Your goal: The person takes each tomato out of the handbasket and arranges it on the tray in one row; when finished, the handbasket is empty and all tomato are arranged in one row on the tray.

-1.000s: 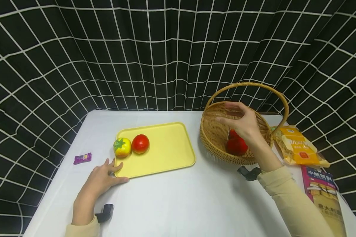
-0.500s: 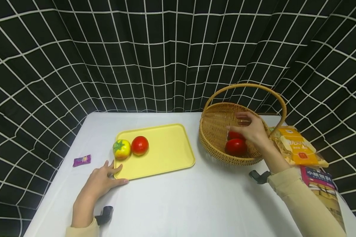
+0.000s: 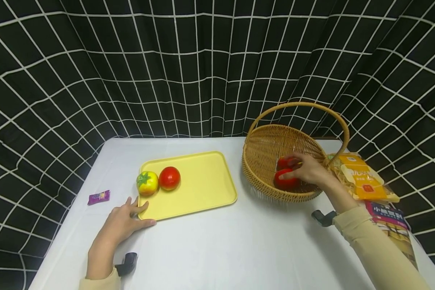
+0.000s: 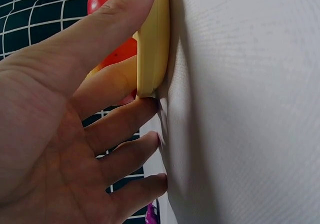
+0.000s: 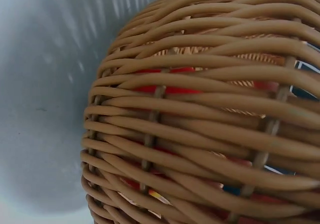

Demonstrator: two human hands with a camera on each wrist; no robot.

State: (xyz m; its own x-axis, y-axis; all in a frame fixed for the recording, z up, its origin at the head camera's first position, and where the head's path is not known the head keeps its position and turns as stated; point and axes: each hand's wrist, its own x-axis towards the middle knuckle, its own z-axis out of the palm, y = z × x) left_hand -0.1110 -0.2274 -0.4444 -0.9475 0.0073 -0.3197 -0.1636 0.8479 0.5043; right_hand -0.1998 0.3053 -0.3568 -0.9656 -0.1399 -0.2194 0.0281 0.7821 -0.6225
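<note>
My left hand (image 3: 125,220) holds the near left corner of a yellow tray (image 3: 203,181). The index finger (image 4: 107,86) reaches over its rim and the thumb (image 4: 107,21) lies along the front side. On the tray, a yellow-and-red tomato (image 3: 147,183) with a green top sits beside a red tomato (image 3: 169,178). Inside a wicker basket (image 3: 259,155), my right hand (image 3: 308,169) is spread over a near red tomato (image 3: 284,184), thumb across it and fingers beyond. A second red fruit (image 3: 283,162) lies behind, partly covered by those fingers. In the right wrist view, the basket wall (image 5: 215,119) hides the hand.
A tall handle (image 3: 301,104) arches over the basket. Right of it lie an orange food bag (image 3: 364,177) and a purple-and-tan package (image 3: 391,225), partly behind the right sleeve. A small purple packet (image 3: 98,197) lies left of the tray. A black gridded curtain encloses the table.
My right hand has moved down into the basket, from above the red fruits to the near tomato. The left hand stays at the tray corner.
</note>
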